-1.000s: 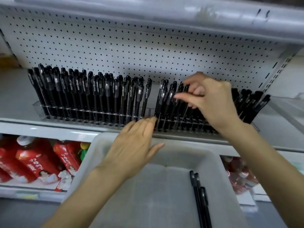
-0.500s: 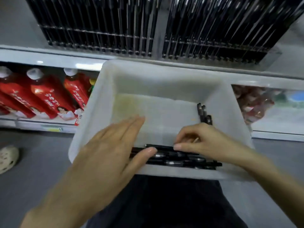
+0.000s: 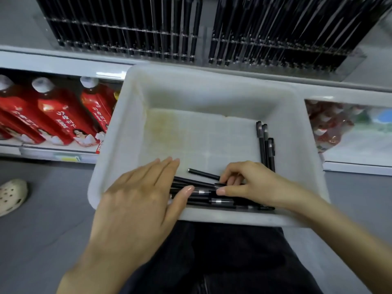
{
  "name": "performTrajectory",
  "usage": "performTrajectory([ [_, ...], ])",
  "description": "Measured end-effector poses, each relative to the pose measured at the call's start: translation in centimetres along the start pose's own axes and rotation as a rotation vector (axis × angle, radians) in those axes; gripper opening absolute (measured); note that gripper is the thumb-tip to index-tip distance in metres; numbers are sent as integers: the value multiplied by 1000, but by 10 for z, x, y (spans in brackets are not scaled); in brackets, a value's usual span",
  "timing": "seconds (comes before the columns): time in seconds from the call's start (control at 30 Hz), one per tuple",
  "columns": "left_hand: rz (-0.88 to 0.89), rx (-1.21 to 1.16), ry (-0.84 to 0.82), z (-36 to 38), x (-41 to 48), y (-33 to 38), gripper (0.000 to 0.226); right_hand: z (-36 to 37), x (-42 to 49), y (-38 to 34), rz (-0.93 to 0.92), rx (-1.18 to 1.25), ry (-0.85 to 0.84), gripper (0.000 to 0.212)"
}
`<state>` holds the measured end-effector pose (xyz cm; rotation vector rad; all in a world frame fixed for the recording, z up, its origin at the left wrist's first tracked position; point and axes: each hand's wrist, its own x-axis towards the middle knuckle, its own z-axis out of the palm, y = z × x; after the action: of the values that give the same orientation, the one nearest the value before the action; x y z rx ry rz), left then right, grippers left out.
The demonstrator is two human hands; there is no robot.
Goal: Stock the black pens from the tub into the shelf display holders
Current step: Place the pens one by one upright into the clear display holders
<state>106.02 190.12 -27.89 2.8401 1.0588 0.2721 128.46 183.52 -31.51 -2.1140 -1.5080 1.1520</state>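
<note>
The black pens (image 3: 201,193) are light, stiff, smooth-barrelled sticks. By their look they will roll and slide against one another, so a bunch is best taken round the middle of the barrels, all pointing one way, with the thumb closing under them. A single pen pinched at one end would likely swivel.

The right hand (image 3: 252,183) has its fingers (image 3: 233,177) curled down onto the heap and its thumb pressed in from the near side, pinching several pens between them. How many it has is hard to tell, since the knuckles cover the barrels. The left hand (image 3: 144,194) lies flat, fingers straight and pressed together, with the thumb tip touching the pens' left ends as if to square them up.

The white tub (image 3: 212,81) holds little. The heap lies under both sets of fingers along the near wall, one pen lies askew just beyond the right fingertips, and three further pens (image 3: 265,145) lie along the wall past the right knuckles. The floor beyond the fingertips shows a yellowish stain. Well beyond the fingertips, above the tub's far rim, the display holders (image 3: 191,37) are packed with rows of black pens in two blocks, with a narrow gap between them.
</note>
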Motion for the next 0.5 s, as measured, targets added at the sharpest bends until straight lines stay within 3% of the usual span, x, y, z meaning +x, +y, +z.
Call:
performTrajectory([
  [0.5, -22, 17, 29, 2, 0, 3, 56, 0, -1, 1, -1, 11, -74, 20],
])
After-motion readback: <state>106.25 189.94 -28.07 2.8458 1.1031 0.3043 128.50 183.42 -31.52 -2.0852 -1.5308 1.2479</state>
